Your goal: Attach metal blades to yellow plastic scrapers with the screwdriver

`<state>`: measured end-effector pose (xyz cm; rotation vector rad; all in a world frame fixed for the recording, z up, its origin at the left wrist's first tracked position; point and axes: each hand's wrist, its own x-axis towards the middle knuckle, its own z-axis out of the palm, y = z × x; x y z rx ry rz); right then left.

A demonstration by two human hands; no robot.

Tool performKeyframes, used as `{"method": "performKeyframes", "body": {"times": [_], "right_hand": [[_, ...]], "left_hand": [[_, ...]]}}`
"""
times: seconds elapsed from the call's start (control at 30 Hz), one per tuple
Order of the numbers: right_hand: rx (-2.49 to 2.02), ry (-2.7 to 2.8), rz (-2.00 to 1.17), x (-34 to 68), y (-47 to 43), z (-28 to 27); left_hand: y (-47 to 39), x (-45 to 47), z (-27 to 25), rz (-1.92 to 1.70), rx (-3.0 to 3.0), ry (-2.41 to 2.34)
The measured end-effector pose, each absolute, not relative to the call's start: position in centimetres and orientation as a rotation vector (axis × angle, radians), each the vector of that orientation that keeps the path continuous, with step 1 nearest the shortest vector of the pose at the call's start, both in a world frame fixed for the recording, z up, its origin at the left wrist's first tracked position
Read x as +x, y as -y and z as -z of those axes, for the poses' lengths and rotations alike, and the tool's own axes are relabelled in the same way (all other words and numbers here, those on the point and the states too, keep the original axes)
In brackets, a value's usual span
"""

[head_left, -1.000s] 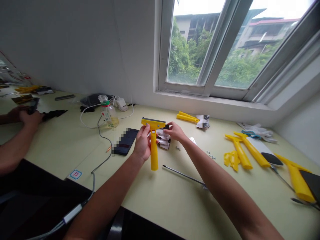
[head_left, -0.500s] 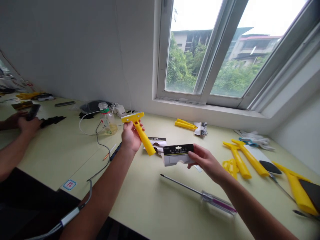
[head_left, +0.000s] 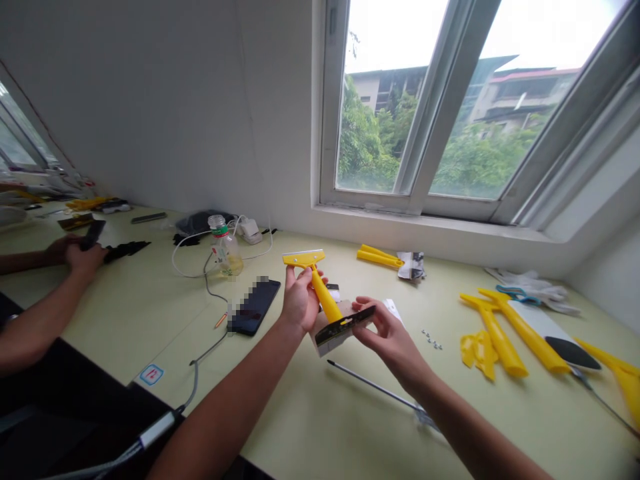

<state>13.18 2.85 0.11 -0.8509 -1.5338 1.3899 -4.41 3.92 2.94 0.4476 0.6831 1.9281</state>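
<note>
My left hand is closed round a yellow scraper, near its head. The scraper's wide head with a metal edge points up and away, and the handle slopes down to the right. Between the fingers of my right hand is a folded cardboard packaging sleeve with a black printed header. The lower end of the handle overlaps the sleeve; whether it sits inside, I cannot tell. Below my hands lies a screwdriver, its grip partly hidden by my right forearm.
Yellow scraper parts and gloves lie at the right, with several small screws nearer the middle. A phone, a bottle and cables are on the left. Another person's hands work at the far left.
The scraper and the sleeve have come together, the scraper moving right and the sleeve tilting under its handle. The view has shifted, and the phone and small screws now show.
</note>
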Motion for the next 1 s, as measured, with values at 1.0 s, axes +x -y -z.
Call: {"method": "performKeyframes", "body": {"times": [1.0], "right_hand": [[-0.704,0.963,-1.463,14.1,-3.8,-2.2]], "left_hand": [[-1.1,-2.7,-3.6,-1.458,0.893,-0.612]]}}
